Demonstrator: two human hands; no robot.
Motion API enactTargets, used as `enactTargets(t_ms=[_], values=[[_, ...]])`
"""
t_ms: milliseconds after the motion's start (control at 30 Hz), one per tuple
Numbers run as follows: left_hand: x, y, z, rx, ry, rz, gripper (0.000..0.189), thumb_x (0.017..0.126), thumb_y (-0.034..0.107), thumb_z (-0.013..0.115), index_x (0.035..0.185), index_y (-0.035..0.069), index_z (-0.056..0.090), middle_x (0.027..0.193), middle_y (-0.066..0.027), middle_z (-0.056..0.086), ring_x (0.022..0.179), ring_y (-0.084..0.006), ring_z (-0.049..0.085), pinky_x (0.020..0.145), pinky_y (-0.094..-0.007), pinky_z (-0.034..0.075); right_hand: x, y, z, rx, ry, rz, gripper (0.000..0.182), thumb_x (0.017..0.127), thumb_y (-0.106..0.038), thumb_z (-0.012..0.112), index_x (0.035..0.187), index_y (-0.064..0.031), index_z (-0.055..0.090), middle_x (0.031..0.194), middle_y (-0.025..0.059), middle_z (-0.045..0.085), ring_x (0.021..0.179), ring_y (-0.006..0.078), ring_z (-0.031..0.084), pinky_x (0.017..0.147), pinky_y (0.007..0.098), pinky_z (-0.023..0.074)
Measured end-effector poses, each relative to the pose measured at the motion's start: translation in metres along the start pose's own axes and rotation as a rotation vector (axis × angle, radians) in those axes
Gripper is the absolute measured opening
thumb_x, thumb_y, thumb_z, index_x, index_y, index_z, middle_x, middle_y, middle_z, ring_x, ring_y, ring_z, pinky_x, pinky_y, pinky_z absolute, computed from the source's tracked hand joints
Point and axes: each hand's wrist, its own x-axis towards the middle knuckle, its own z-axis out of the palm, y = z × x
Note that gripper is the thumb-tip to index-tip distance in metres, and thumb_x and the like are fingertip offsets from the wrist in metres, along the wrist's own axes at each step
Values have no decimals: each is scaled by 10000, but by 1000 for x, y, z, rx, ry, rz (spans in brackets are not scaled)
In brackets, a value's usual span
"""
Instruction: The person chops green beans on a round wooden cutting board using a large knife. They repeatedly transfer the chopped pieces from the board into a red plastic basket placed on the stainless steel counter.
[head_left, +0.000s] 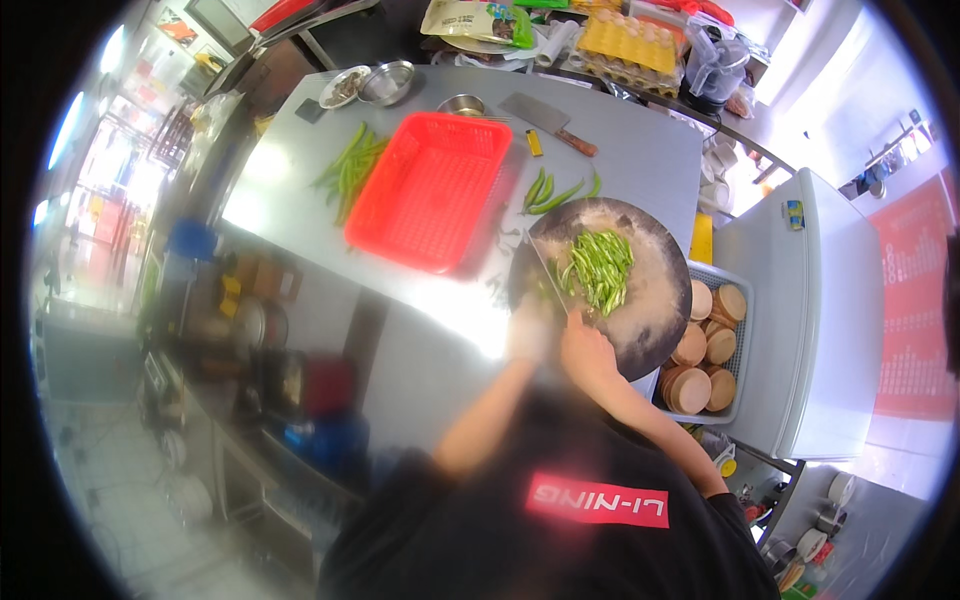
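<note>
A round chopping block (652, 322) holds a heap of sliced green peppers (601, 270). My right hand (589, 349) grips a knife whose thin blade (550, 274) stands on edge at the left of the heap. Left of the blade, my left hand (531, 330) is blurred at the block's edge; its fingers and anything in them cannot be made out. Several whole green peppers (551, 196) lie just beyond the block. A red plastic basket (427, 195) sits farther left on the steel table (637, 142), with more long green peppers (349, 169) beside it.
A cleaver (536, 112), a yellow lighter (534, 142) and metal bowls (386, 82) lie toward the table's far side. Egg trays (626, 45) and a food processor (716, 71) stand beyond. On the right, a grey crate (742, 360) of round wooden pieces adjoins a white freezer (810, 315).
</note>
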Motion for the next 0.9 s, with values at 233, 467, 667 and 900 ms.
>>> enactTargets(t_ms=[233,467,667,900], values=[[7,-27,0,-250,-149,-17,247,842,192,540,958,-24,510,692,-105,599,646,-191,614,567,-320,499,12,17,5,41,64,-66,196,894,-169,472,995,-27,383,758,266,617,724,472,595,653,555,464],[-5,3,-7,-164,13,-46,309,769,265,601,877,-21,553,743,-196,622,722,-298,634,655,-380,495,-24,6,-8,-22,14,-25,168,884,-136,473,971,-18,392,768,262,617,729,459,607,653,544,479],[-4,7,-6,-175,20,-82,340,756,297,603,842,-30,567,791,-239,624,804,-385,614,732,-422,473,-8,7,6,-88,59,-57,153,845,-79,476,954,-1,402,772,260,619,716,446,619,644,527,494],[0,0,-3,-177,36,-67,321,758,274,597,843,-34,569,771,-229,621,771,-368,618,715,-407,478,-23,3,-13,-78,4,-52,153,835,-64,481,951,6,409,770,260,617,714,444,619,640,520,497]])
